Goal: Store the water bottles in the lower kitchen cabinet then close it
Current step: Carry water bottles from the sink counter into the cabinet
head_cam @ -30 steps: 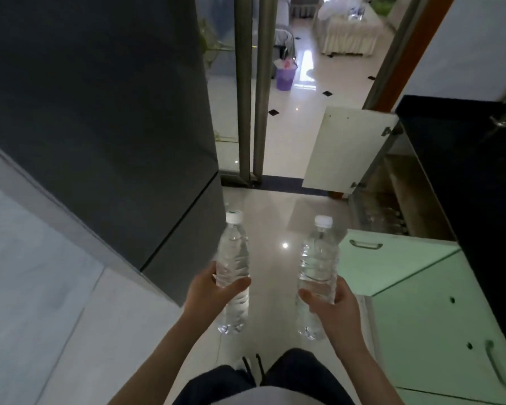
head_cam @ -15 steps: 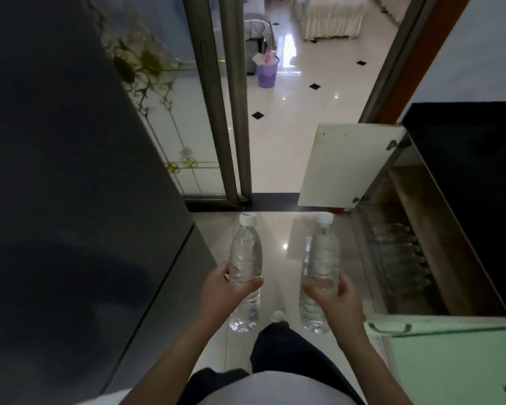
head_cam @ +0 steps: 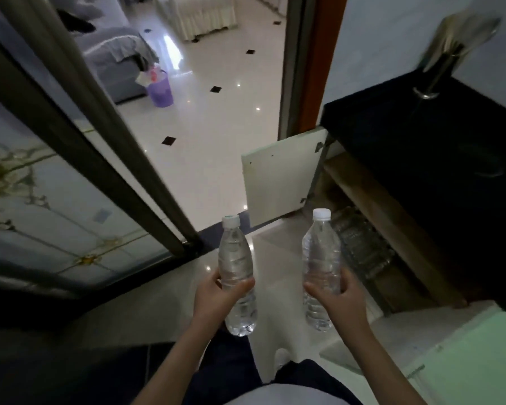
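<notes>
I hold two clear water bottles with white caps upright in front of me. My left hand (head_cam: 216,296) grips the left bottle (head_cam: 235,258) round its middle. My right hand (head_cam: 338,296) grips the right bottle (head_cam: 320,252) the same way. To the right, the lower cabinet (head_cam: 392,217) under the black counter stands open, its pale door (head_cam: 281,176) swung out toward the doorway. Several more bottles (head_cam: 362,247) lie on the cabinet floor, dim and hard to make out.
A black countertop (head_cam: 421,135) with a metal tap (head_cam: 438,68) runs along the right. A green cabinet door (head_cam: 468,361) hangs open at the lower right. A sliding glass door (head_cam: 70,176) is on the left; beyond lie a tiled floor and a purple bin (head_cam: 159,90).
I have stepped forward toward the open cabinet with both bottles. The dark fridge on the left has dropped out of view, and the cabinet opening now lies right beside the right bottle.
</notes>
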A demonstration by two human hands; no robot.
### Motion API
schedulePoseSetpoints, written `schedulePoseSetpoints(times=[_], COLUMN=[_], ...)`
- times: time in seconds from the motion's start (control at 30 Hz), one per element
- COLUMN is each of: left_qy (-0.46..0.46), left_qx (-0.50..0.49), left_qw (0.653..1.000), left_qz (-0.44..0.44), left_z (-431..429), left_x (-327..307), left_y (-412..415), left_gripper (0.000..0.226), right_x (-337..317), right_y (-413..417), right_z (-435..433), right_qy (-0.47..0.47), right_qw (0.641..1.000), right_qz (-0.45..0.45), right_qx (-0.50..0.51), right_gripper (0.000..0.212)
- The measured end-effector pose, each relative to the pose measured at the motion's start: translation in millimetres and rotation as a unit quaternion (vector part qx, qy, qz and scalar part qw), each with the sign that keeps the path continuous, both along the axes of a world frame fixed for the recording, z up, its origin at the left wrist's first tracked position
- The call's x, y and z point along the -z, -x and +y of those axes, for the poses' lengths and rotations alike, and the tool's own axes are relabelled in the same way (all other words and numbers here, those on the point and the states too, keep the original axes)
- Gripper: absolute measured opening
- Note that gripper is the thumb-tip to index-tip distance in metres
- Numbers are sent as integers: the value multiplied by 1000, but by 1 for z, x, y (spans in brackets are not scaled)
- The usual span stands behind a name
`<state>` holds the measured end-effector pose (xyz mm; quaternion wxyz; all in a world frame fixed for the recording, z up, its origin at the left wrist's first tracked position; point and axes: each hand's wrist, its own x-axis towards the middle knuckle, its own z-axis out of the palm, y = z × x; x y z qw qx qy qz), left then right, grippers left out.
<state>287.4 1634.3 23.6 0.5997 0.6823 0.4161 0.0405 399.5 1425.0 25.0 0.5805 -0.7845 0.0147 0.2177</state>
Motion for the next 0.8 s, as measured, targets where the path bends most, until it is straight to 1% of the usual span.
schedulePoseSetpoints(times=[0.07,0.17,0.23,0.33,0.43,0.53,0.67,0.8], left_qy=[17,24,29,23,-3,-1,-4,2], left_qx=[62,146,181,252,315,360,388,404], left_qw=[998,989,983,967,949,933,921,913], left_qz=[7,5,8,19,13,20,34,53], left_z=[24,59,73,92,96,86,60,30], left_x=[8,12,9,8,6,12,27,46], left_y=[-28,-76,-103,-150,-192,-225,-257,-282], left_gripper=[36,31,29,23,21,21,21,22], right_x=[5,8,4,0,-4,0,15,36], right_y=[-7,-20,-25,-30,-34,-40,-53,-75], right_z=[13,35,48,62,68,63,47,25], right_qy=[14,38,37,39,35,49,57,59], right_qw=[999,990,983,964,944,928,909,906], right_qz=[12,10,8,4,4,10,26,45], right_qx=[49,138,181,263,328,369,412,416], right_gripper=[33,31,29,29,29,29,31,31])
